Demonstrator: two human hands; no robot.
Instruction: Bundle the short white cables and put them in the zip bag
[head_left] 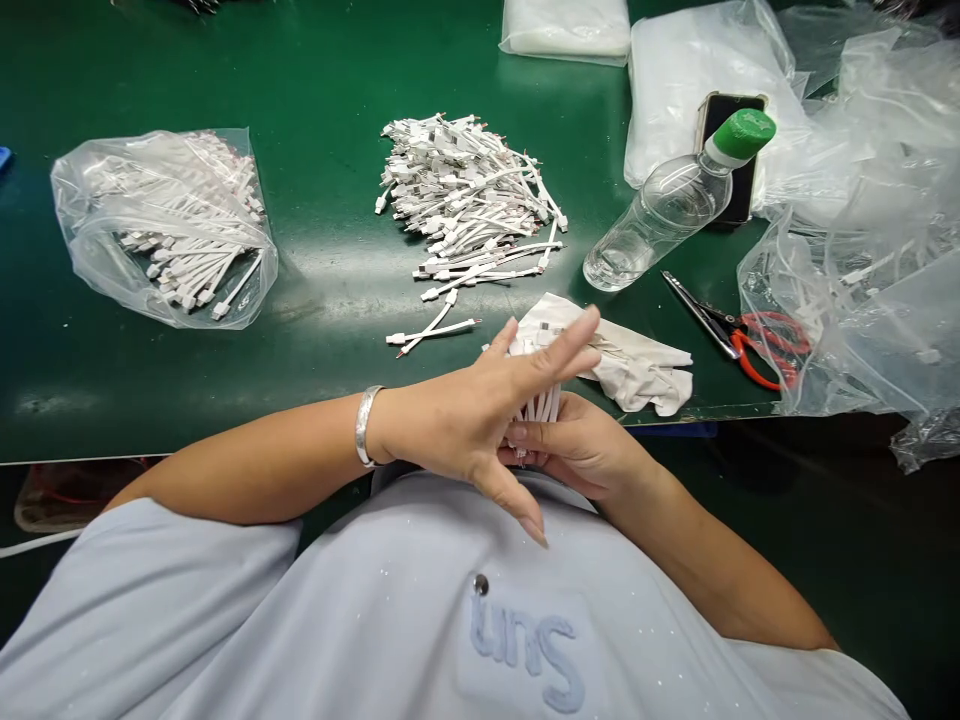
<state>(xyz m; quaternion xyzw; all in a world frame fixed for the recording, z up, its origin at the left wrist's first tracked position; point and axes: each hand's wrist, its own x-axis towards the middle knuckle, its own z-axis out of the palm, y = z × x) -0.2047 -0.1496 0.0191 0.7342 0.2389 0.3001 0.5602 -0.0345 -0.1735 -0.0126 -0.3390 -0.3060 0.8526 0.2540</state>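
My right hand (592, 450) is closed round a bundle of short white cables (541, 405) close to my body, at the table's front edge. Over that bundle hangs my left hand (480, 405), its fingers spread apart; it hides part of the cables, and I cannot tell whether it touches them. Beyond the hands lies a loose pile of white cables (465, 190) with small connectors at their ends. Two stray cables (431, 330) cross each other in front of the pile. A crumpled white cloth or glove (637, 365) rests just past my right hand.
A clear bag of cables (180, 230) lies at the left of the green table (322, 200). On the right are a water bottle (652, 220) with a green cap, a phone (742, 190), red-handled scissors (750, 340) and heaped plastic bags (870, 270).
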